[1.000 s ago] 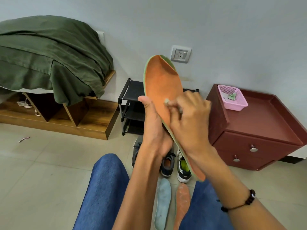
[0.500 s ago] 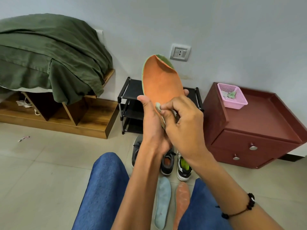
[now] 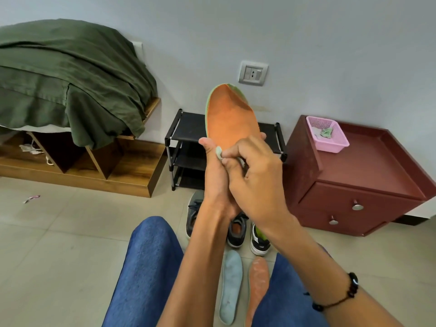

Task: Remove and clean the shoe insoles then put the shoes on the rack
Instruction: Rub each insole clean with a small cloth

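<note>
An orange insole with a green edge [image 3: 230,119] stands upright in front of me, toe end up. My left hand [image 3: 218,180] grips its lower part from the left, thumb on the orange face. My right hand [image 3: 254,182] pinches a small pale green cloth [image 3: 219,152] against the insole's lower face. On the floor between my knees lie a light blue insole [image 3: 230,286] and another orange insole [image 3: 257,282]. Several dark sneakers [image 3: 259,239] stand just beyond them, partly hidden by my arms. The black shoe rack [image 3: 188,131] stands against the wall behind the insole.
A dark red bedside cabinet [image 3: 358,185] with a pink basket [image 3: 326,138] on it stands right of the rack. A wooden bed base [image 3: 94,166] under a green blanket [image 3: 70,83] fills the left. My blue-jeaned knees [image 3: 151,267] frame the floor in front.
My right hand has slid with the cloth down the insole's face toward my left thumb. The insole stands more upright and its heel end is now hidden behind my hands.
</note>
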The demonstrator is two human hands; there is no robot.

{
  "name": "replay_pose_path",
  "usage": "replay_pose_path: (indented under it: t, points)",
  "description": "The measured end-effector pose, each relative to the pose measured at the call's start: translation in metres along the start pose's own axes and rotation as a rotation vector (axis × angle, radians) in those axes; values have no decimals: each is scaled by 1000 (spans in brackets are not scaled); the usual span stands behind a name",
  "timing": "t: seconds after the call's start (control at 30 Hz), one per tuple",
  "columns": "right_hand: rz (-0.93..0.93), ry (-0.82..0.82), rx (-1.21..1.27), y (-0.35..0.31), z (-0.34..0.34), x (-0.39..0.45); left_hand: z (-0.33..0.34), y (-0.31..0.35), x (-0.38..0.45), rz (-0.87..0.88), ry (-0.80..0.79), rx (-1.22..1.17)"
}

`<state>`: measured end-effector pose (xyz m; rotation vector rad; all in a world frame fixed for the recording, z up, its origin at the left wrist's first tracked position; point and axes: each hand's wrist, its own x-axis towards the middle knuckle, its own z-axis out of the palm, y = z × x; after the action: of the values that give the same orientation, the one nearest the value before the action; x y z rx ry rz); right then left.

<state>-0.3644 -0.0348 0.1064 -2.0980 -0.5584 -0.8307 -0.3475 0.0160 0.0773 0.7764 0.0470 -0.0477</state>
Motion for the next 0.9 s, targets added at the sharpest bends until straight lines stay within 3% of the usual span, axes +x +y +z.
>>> replay_pose_path:
  t: [0.13,0.23,0.37,0.5,0.77,0.9]
  points:
    - [-96,30,-174,29,-5,8,0,5,-1,1,-1,-87]
    - [-39,61,-297,52,-13,17,1,6,0,12,-30,-91]
    - [117,185,-138,49,-25,16,2,12,-4,21,-65,-68]
    - [44,88,27,6,-4,-10,-1,9,-2,6,-76,-84]
    - [-27,66,-244,33,2,-4,1,6,-4,23,-110,-252]
    - [130,145,-54,46,-17,5,3,8,-5,40,-111,-236]
